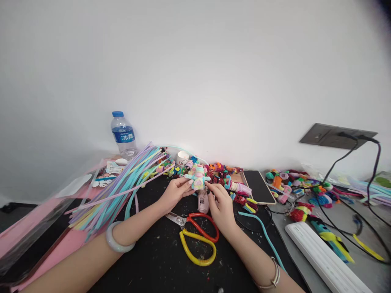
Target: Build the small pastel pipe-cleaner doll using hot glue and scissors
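Note:
A small pastel pipe-cleaner doll (199, 178) in pink, mint and yellow is held up over the black mat. My left hand (177, 194) pinches its left side between thumb and fingers. Closed at the doll's lower right edge is my right hand (220, 205), its fingertips on the fuzzy stems. Just below the doll, a pinkish glue-gun-like tool (203, 202) lies partly hidden behind the right fingers. Scissors (200, 236) with one red and one yellow handle rest on the mat below my hands, blades toward the left wrist.
Loose pastel pipe cleaners (122, 191) spread at left, near a water bottle (124, 134). Several colourful pipe-cleaner figures (220, 169) crowd the back. At right are a tablet-like dark panel (258, 187), black cables (332, 167) from a wall socket (336, 136), and a long white bar (324, 256).

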Available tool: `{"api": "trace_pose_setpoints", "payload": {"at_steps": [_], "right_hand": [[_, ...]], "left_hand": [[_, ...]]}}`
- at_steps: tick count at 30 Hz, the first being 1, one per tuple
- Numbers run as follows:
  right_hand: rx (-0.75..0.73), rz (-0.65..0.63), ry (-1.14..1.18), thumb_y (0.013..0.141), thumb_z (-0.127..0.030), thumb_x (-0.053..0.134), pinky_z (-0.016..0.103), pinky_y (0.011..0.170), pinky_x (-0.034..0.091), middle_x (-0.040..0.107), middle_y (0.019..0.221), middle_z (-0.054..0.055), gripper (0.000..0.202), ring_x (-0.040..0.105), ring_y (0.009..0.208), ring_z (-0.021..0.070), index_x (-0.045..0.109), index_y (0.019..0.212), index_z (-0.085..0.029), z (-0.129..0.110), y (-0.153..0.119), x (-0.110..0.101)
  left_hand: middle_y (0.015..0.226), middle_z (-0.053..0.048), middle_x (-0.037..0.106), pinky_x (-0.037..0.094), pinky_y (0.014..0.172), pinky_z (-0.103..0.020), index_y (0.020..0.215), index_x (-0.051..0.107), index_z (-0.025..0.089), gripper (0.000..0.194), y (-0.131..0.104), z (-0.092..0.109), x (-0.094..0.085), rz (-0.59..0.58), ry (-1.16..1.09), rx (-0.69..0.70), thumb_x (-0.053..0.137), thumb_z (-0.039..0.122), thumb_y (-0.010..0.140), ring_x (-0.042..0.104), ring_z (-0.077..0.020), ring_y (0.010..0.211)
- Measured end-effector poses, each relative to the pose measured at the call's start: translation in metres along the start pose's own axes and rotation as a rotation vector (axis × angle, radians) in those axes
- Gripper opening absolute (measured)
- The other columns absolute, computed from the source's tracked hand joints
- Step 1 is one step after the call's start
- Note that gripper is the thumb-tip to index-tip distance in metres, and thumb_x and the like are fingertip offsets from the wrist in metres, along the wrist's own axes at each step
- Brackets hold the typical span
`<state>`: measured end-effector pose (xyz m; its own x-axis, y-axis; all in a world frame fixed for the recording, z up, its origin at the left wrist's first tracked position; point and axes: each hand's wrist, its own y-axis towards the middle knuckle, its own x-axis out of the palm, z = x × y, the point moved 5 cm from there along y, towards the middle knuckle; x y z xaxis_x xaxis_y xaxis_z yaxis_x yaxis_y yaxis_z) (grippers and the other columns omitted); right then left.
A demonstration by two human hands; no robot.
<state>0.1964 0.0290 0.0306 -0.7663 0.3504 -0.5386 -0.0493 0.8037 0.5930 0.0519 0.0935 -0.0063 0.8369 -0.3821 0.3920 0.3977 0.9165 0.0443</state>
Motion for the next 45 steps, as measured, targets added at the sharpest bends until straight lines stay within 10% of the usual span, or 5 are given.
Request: {"api": "trace_pose_setpoints", "payload": {"at_steps": [45], "right_hand": [[0.119, 0.053, 0.05, 0.085, -0.014, 0.044, 0.028, 0.062, 0.045, 0.056, 0.092, 0.005, 0.034, 0.051, 0.067, 0.0146, 0.047, 0.118, -0.019, 0.005, -0.0013, -0.0018]], "left_hand": [[0.092, -0.003, 0.071, 0.046, 0.089, -0.042, 0.094, 0.068, 0.022, 0.018, 0.0025, -0.0042, -0.002, 0.004, -0.054, -0.073, 0.054, 0.025, 0.083, 0.065, -0.0219, 0.091]]}}
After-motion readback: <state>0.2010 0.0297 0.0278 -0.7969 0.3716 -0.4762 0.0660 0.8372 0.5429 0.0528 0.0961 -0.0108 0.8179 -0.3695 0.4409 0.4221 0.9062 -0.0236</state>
